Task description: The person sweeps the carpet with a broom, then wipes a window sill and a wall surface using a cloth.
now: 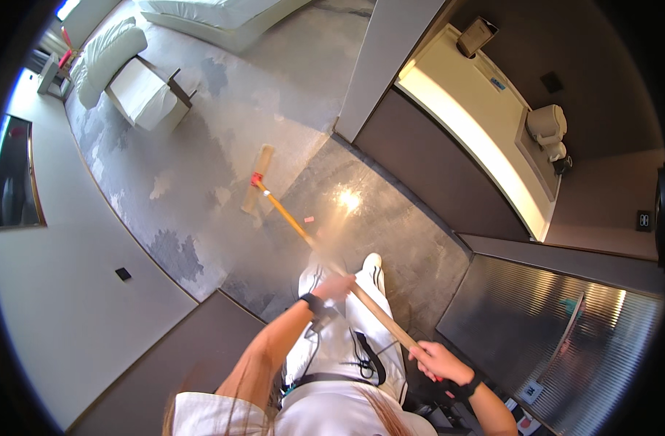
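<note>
Both my hands hold the long wooden handle of a floor mop or broom (291,219). My left hand (335,288), a little blurred, grips the handle at its middle, in front of my white trousers. Lower right, my right hand (438,361) is closed around the handle near its end. The tool's long, narrow head (264,159) has a red joint and lies on the grey patterned carpet, just past the edge of the darker smooth floor. A small pink scrap (309,219) lies beside the handle on the floor.
A lounge chair with white covers (141,92) and a bed (218,24) stand ahead. On the right, a pale counter (452,103) holds a kettle (546,122) and a box (477,37). A ribbed glass door (523,310) is at the lower right, a wall (76,305) at the left.
</note>
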A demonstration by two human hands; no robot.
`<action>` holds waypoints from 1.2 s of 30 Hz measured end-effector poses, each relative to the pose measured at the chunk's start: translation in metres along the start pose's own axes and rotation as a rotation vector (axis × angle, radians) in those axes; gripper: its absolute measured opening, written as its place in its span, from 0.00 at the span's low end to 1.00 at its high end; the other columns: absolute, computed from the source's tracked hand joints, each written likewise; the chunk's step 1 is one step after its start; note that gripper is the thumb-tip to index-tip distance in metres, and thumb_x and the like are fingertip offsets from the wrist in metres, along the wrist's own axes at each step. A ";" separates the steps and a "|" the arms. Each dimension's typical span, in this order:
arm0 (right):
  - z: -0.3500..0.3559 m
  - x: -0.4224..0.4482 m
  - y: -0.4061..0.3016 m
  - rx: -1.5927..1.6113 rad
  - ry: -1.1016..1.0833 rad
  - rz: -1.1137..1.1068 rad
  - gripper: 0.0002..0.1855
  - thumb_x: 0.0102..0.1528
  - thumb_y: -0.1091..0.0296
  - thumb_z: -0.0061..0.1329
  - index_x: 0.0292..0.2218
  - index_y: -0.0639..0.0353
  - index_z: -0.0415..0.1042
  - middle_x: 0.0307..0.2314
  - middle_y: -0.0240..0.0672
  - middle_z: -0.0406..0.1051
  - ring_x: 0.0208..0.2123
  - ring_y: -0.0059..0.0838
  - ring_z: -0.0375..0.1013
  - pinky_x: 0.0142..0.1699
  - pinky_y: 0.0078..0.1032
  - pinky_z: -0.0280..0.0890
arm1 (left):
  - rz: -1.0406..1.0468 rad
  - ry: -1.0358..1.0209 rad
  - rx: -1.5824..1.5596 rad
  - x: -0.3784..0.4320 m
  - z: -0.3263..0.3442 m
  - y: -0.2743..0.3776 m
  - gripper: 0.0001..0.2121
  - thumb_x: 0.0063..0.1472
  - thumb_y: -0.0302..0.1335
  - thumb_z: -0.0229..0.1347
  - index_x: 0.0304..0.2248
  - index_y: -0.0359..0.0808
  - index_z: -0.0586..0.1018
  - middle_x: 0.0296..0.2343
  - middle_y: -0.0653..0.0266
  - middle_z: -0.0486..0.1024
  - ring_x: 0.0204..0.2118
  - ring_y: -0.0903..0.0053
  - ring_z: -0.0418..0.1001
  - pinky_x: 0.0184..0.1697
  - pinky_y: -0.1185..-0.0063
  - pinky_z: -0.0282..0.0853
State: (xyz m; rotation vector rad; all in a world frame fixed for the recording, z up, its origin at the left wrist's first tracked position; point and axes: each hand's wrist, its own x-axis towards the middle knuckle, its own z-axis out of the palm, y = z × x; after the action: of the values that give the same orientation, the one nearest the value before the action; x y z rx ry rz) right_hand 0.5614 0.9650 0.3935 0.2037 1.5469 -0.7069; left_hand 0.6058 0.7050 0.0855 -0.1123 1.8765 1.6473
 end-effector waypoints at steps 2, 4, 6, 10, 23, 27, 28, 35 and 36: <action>-0.010 0.017 -0.008 -0.017 -0.058 -0.020 0.18 0.61 0.54 0.35 0.32 0.61 0.65 0.11 0.26 0.59 0.08 0.14 0.57 0.13 0.16 0.53 | -0.134 0.038 -0.017 -0.009 -0.019 -0.002 0.17 0.58 0.43 0.49 0.35 0.36 0.75 0.22 0.64 0.75 0.24 0.74 0.74 0.28 0.78 0.71; -0.018 0.035 -0.017 -0.025 -0.164 -0.049 0.19 0.62 0.53 0.34 0.33 0.61 0.65 0.12 0.25 0.58 0.09 0.13 0.56 0.13 0.16 0.54 | -0.265 0.147 -0.338 -0.020 -0.029 0.002 0.18 0.55 0.43 0.53 0.32 0.33 0.75 0.21 0.65 0.71 0.23 0.72 0.74 0.24 0.77 0.72; -0.029 0.052 -0.028 -0.111 -0.177 -0.032 0.19 0.62 0.53 0.34 0.33 0.61 0.65 0.12 0.25 0.57 0.09 0.13 0.56 0.13 0.16 0.54 | -0.417 0.286 -0.647 -0.027 -0.030 0.003 0.19 0.54 0.43 0.54 0.33 0.31 0.74 0.23 0.64 0.70 0.23 0.71 0.74 0.24 0.76 0.73; -0.063 0.081 -0.047 -0.241 -0.242 0.007 0.19 0.60 0.52 0.37 0.33 0.61 0.66 0.12 0.24 0.57 0.09 0.14 0.56 0.13 0.17 0.55 | -0.467 0.420 -0.784 -0.016 -0.002 -0.033 0.19 0.55 0.41 0.52 0.36 0.31 0.72 0.29 0.60 0.71 0.24 0.70 0.75 0.30 0.74 0.74; -0.244 0.103 -0.095 -0.435 -0.357 0.218 0.21 0.58 0.48 0.39 0.31 0.61 0.64 0.11 0.22 0.52 0.09 0.14 0.50 0.12 0.18 0.47 | -0.362 0.420 -0.950 0.142 0.107 -0.005 0.15 0.58 0.36 0.50 0.38 0.33 0.71 0.33 0.50 0.75 0.38 0.60 0.73 0.44 0.70 0.70; -0.307 0.060 -0.131 -0.509 -0.257 0.285 0.21 0.60 0.50 0.37 0.30 0.61 0.65 0.12 0.24 0.55 0.09 0.14 0.51 0.12 0.16 0.48 | -0.480 0.371 -1.480 0.198 0.094 0.103 0.19 0.61 0.40 0.46 0.41 0.30 0.66 0.34 0.48 0.74 0.35 0.59 0.75 0.39 0.71 0.73; -0.315 0.048 -0.137 -0.538 -0.224 0.268 0.21 0.59 0.50 0.38 0.29 0.62 0.65 0.12 0.24 0.56 0.09 0.14 0.52 0.12 0.16 0.49 | -0.454 0.334 -1.423 0.208 0.092 0.122 0.19 0.62 0.40 0.45 0.41 0.29 0.66 0.34 0.48 0.74 0.35 0.59 0.75 0.38 0.71 0.73; -0.297 -0.011 -0.177 -0.653 -0.104 0.221 0.22 0.58 0.51 0.41 0.26 0.64 0.66 0.12 0.28 0.59 0.09 0.15 0.56 0.13 0.17 0.55 | -0.359 0.406 -1.271 0.209 0.072 0.184 0.21 0.64 0.41 0.39 0.40 0.27 0.67 0.30 0.49 0.75 0.28 0.62 0.77 0.30 0.73 0.74; -0.289 -0.017 -0.180 -0.694 -0.106 0.209 0.22 0.58 0.51 0.41 0.26 0.65 0.66 0.12 0.29 0.59 0.10 0.16 0.58 0.13 0.18 0.58 | -0.346 0.442 -1.249 0.200 0.072 0.187 0.21 0.64 0.42 0.39 0.40 0.28 0.67 0.29 0.49 0.76 0.26 0.62 0.77 0.28 0.73 0.74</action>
State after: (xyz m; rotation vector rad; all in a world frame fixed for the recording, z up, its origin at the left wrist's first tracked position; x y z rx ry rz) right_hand 0.2258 0.9844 0.4502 -0.1878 1.5526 0.0059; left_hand 0.3892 0.8782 0.1452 -1.2939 0.7051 2.3704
